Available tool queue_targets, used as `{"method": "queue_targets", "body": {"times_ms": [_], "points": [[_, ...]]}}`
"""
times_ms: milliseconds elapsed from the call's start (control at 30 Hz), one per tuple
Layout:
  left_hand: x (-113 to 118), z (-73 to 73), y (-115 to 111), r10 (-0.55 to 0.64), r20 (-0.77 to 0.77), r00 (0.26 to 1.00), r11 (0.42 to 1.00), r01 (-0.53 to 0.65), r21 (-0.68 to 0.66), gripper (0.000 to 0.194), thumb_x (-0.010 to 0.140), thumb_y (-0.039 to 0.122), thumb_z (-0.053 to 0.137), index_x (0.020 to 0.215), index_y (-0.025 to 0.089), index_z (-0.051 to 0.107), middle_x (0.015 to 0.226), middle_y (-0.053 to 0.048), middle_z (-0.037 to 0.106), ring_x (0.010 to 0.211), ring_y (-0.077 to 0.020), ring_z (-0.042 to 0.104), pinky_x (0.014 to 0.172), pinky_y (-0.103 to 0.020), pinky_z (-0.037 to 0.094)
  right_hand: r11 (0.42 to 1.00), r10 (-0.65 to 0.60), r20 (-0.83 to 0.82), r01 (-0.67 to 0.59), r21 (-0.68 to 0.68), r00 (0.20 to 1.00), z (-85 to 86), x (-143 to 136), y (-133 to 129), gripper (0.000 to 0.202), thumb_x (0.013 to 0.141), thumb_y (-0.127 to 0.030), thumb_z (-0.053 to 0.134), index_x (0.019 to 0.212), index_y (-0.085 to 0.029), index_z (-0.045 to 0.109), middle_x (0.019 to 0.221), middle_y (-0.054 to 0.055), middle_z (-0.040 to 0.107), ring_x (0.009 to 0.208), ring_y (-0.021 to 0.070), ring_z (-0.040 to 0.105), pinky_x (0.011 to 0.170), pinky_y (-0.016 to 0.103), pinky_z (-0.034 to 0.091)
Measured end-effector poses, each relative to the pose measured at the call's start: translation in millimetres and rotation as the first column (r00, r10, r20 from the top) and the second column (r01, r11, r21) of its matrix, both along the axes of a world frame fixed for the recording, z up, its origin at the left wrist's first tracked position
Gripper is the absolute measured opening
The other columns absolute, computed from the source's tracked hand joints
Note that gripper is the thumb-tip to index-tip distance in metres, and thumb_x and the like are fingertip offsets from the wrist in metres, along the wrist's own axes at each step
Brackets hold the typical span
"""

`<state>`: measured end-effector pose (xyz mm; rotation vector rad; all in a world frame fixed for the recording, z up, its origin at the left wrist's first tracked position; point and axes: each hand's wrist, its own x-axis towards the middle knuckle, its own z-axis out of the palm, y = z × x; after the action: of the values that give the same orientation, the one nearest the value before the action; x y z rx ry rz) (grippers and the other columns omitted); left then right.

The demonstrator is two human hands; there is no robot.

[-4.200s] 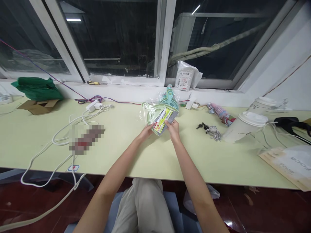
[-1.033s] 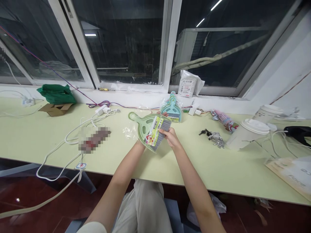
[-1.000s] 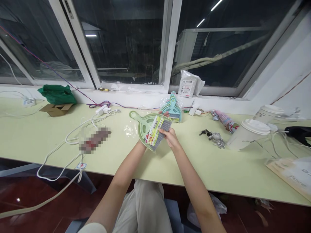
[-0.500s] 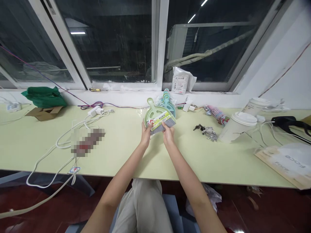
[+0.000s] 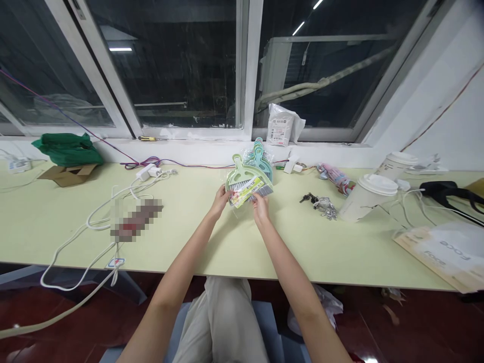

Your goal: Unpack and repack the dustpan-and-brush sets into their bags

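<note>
A light green dustpan-and-brush set [image 5: 237, 175] in clear plastic wrap, with a yellow-green label and grey bristles, is held up over the middle of the table. At its lower left edge, my left hand [image 5: 221, 202] is closed on the set. My right hand [image 5: 260, 207] pinches the lower right part, its thumb on the front near the label and bristles. Just behind stand several blue-green dustpan sets [image 5: 260, 160] in plastic, leaning by the window ledge and partly hidden by the held one.
White cables [image 5: 94, 222] and a pixelated item [image 5: 138, 222] lie left, near a cardboard box [image 5: 70, 174] and green cloth [image 5: 67, 149]. To the right are keys [image 5: 321, 204], a folded umbrella [image 5: 336, 177], paper cups [image 5: 368, 196] and a paper bag [image 5: 446, 254]. A white packet [image 5: 280, 125] stands on the ledge.
My left hand has shifted a little left, its thumb off the label and onto the set's edge. The label now tilts more steeply, and more pale bristles show above it.
</note>
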<state>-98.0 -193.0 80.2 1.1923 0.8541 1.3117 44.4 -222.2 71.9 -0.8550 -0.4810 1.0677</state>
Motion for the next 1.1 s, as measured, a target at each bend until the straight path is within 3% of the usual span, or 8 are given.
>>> {"method": "queue_targets", "body": {"times_ms": [233,433,667,733,833,967,1033,1100], "points": [[0.9,-17.1,-0.3,0.153,0.032,0.988,0.982,-0.156,0.106,0.039,0.072,0.044,0.069,0.100,0.020,0.058,0.095,-0.003,0.063,0.097,-0.0211,0.057,0.085,-0.032,0.044,0.978,0.206,0.077,-0.206,-0.014,0.975,2.8,3.1,0.1,0.032,0.046,-0.022,0.078,0.074,-0.018,0.062,0.072,0.000,0.069,0.061,0.0109,0.060,0.050,0.019,0.044],[5.2,-17.7,-8.3,0.164,0.051,0.985,0.971,-0.170,0.170,0.039,0.077,0.046,0.066,0.106,0.021,0.060,0.103,-0.005,0.063,0.103,-0.0217,0.057,0.090,-0.032,0.044,0.997,0.081,0.062,-0.080,-0.016,0.995,1.4,-2.2,-1.0,0.031,0.053,-0.033,0.078,0.072,-0.019,0.058,0.071,0.000,0.068,0.061,0.0106,0.060,0.049,0.019,0.043],[1.8,-14.9,-12.4,0.085,0.157,0.984,0.996,-0.088,0.015,0.085,0.070,0.043,0.076,0.141,0.028,0.032,0.113,-0.006,0.063,0.104,-0.0222,0.060,0.087,-0.034,0.047,0.998,0.054,0.029,-0.053,-0.020,0.998,-1.6,-10.9,-3.3,0.032,0.057,-0.038,0.076,0.075,-0.019,0.059,0.077,0.002,0.070,0.072,0.0134,0.066,0.057,0.020,0.049],[-0.2,-14.3,-12.8,0.075,0.131,0.989,0.995,-0.083,0.058,0.083,0.065,0.037,0.080,0.136,0.025,0.040,0.115,-0.006,0.063,0.106,-0.0223,0.059,0.089,-0.033,0.046,0.996,0.092,0.043,-0.092,-0.014,0.995,-3.0,-10.8,-2.9,0.030,0.057,-0.035,0.076,0.075,-0.018,0.061,0.077,0.003,0.071,0.072,0.0144,0.066,0.059,0.021,0.050],[-1.4,-14.4,-12.5,0.058,0.063,0.996,0.993,-0.064,0.097,0.059,0.062,0.035,0.081,0.114,0.019,0.057,0.104,-0.006,0.066,0.097,-0.0220,0.061,0.085,-0.032,0.046,0.993,0.117,0.062,-0.117,-0.004,0.991,-6.7,-10.1,-1.5,0.027,0.056,-0.032,0.076,0.073,-0.017,0.062,0.076,0.003,0.071,0.071,0.0146,0.066,0.062,0.022,0.051],[-3.6,-16.5,-7.7,0.115,0.064,0.991,0.991,-0.119,0.057,0.044,0.059,0.034,0.081,0.094,0.017,0.060,0.089,-0.004,0.066,0.082,-0.0195,0.061,0.077,-0.032,0.046,0.987,0.159,0.123,-0.160,0.003,0.980,-12.7,-7.9,2.1,0.031,0.056,-0.034,0.078,0.078,-0.016,0.065,0.081,0.002,0.072,0.073,0.0139,0.066,0.064,0.023,0.052],[-8.2,-17.2,-3.5,0.146,0.094,0.985,0.988,-0.150,0.041,0.044,0.057,0.031,0.081,0.093,0.016,0.059,0.086,-0.003,0.066,0.078,-0.0180,0.061,0.075,-0.032,0.047,0.972,0.231,0.233,-0.235,-0.009,0.945,-15.4,-5.2,4.0,0.038,0.056,-0.037,0.080,0.085,-0.017,0.066,0.085,0.003,0.072,0.076,0.0151,0.066,0.065,0.024,0.052],[-16.2,-17.4,1.2,0.167,0.123,0.978,0.985,-0.171,0.022,0.045,0.055,0.028,0.082,0.092,0.017,0.059,0.084,-0.002,0.066,0.077,-0.0169,0.061,0.074,-0.031,0.047,0.954,0.290,0.454,-0.293,-0.066,0.842,-18.3,-1.6,4.9,0.039,0.059,-0.042,0.079,0.087,-0.017,0.066,0.083,0.004,0.071,0.075,0.0170,0.064,0.064,0.027,0.052]]}}
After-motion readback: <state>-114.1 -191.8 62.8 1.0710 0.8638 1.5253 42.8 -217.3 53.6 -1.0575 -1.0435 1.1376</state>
